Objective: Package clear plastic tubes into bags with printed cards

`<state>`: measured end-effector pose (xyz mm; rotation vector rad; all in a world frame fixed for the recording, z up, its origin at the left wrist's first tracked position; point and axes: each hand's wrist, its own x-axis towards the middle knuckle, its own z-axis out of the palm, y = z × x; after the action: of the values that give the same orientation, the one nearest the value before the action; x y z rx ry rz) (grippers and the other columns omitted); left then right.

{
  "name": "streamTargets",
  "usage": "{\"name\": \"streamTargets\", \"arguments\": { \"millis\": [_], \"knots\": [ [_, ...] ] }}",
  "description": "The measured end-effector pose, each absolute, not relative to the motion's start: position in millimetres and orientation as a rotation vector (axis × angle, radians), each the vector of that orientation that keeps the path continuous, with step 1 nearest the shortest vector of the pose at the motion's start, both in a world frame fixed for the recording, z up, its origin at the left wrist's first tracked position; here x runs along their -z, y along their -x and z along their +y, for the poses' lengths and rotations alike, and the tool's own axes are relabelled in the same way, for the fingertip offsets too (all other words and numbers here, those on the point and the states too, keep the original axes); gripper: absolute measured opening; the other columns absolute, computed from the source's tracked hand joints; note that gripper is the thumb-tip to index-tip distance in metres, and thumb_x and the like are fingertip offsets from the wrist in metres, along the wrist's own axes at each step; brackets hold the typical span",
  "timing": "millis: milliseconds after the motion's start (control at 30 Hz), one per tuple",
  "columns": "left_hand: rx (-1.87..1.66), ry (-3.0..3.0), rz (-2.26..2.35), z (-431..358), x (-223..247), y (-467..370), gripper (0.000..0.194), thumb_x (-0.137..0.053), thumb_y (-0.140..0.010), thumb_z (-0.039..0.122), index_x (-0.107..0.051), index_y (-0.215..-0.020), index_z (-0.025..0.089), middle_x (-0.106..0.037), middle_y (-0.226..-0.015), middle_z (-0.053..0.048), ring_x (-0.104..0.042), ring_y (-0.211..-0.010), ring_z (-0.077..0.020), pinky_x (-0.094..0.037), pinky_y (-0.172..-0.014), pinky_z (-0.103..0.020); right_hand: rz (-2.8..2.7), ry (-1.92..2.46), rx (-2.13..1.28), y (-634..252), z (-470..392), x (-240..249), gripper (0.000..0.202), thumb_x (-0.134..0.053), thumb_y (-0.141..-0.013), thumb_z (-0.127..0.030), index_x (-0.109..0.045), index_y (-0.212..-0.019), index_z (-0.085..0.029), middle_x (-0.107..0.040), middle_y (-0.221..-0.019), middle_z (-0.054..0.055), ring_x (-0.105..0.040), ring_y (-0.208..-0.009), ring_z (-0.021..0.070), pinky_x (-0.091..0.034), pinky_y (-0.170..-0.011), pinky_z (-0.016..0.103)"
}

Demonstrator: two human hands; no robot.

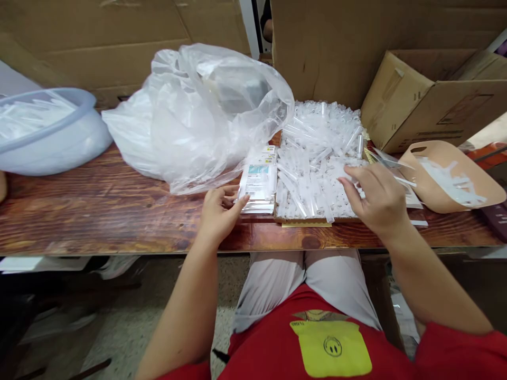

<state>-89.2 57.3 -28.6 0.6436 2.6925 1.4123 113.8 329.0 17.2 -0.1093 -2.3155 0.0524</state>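
Left grip: the left hand (pixel 219 214) has thumb and fingers closed on the near left corner of a clear packet with a white-and-teal printed label (pixel 258 182)
Packet from that grip: just to its right, long axis running away from the person across the tabletop (pixel 119 211); left hand's way nearer
Right grip: the right hand (pixel 376 198) is over the shallow box's heap of small translucent plastic pieces (pixel 304 174), thumb and index curled; from here I honestly can't tell if there's a piece in there
Heap vs packet: right beside it, on the right, so it's between the two hands; loose pieces point every which way
Hard to see: the milky plastic bag (pixel 190 116) blurs whatever's inside, and the pale blue basin (pixel 55 137) is cut off at the left edge
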Motion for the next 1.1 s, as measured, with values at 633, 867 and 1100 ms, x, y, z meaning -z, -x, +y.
{"name": "streamTargets", "arguments": {
  "millis": [633, 867, 1100],
  "knots": [
    [-1.138, -0.434, 2.771, 75, 19, 90, 0.059, -0.085, -0.069, 0.034, -0.072, -0.123, 0.013, -0.064, -0.117, -0.013, -0.065, -0.098, -0.0244, -0.054, -0.096, -0.041, -2.222, 0.225, 0.016, -123, 263, 57, 0.036, -0.062, -0.095, -0.016, -0.059, -0.13, -0.023, -0.069, -0.095, 0.011, -0.07, -0.082, 0.0234, -0.059, -0.07, 0.034],
    [-1.237, -0.445, 2.864, 74, 16, 89, 0.041, -0.082, -0.072, 0.035, -0.077, -0.109, 0.018, -0.055, -0.113, -0.01, -0.059, -0.118, -0.0292, -0.048, -0.109, -0.043, -2.219, 0.188, -0.063, -130, 270, 59, 0.048, -0.058, -0.095, -0.009, -0.057, -0.141, -0.025, -0.069, -0.099, 0.012, -0.07, -0.089, 0.0254, -0.059, -0.079, 0.037],
    [-1.375, -0.239, 2.772, 80, 1, 87, 0.009, -0.066, -0.08, 0.025, -0.063, -0.077, 0.018, -0.063, -0.08, -0.001, -0.059, -0.076, -0.0179, -0.047, -0.08, -0.033, -2.011, 0.181, -0.051, -135, 283, 20, 0.063, -0.067, -0.092, -0.007, -0.055, -0.148, -0.034, -0.071, -0.103, 0.011, -0.07, -0.093, 0.0261, -0.06, -0.084, 0.041]
  ]
}}
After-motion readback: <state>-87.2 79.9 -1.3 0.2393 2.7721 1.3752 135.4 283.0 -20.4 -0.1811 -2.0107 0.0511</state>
